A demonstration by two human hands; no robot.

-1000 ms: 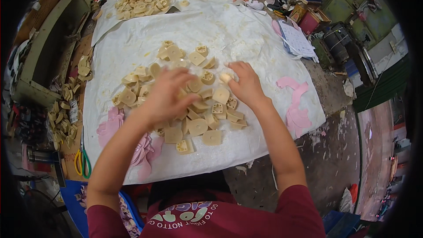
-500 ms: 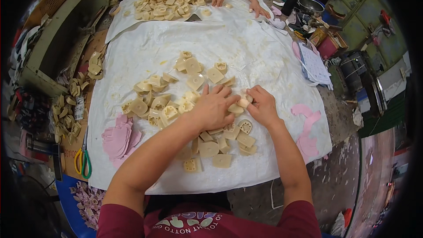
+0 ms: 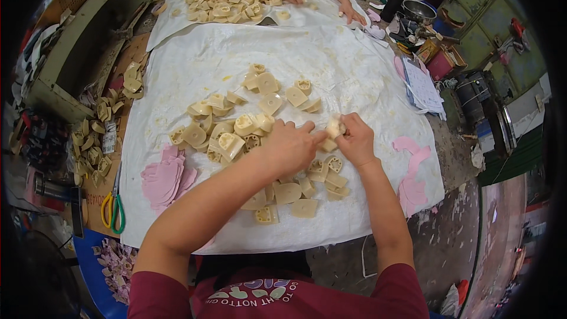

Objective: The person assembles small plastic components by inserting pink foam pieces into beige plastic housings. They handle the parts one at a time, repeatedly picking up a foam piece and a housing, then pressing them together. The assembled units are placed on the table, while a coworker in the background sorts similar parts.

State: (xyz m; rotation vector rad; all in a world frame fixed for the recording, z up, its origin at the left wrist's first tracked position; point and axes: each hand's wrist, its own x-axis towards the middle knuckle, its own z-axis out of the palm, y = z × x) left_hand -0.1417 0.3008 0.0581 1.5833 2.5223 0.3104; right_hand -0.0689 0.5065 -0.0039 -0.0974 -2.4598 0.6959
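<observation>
Hands meet at table centre: right hand (image 3: pixel 356 142) pinches small cream moulded plastic piece (image 3: pixel 335 127), left hand (image 3: pixel 290 146) fingers curled, touching it at 9 o'clock. Risk: piece slips into cream pile (image 3: pixel 248 130) below, grip shallow.

Cream moulded piece (image 3: pixel 335 126): small, pale, pinched between left hand (image 3: pixel 290 146) and right hand (image 3: pixel 356 140), raised above loose cream pieces (image 3: pixel 236 130).

Two white sheets (image 3: pixel 354 71) on the counter (image 3: pixel 455 159). Two big heaps of tan plastic pieces (image 3: pixel 236 136), too many to count. Two piles of pink cutouts (image 3: pixel 165 177). One pair of scissors (image 3: pixel 112 210). One metal bowl (image 3: pixel 419 10).
</observation>
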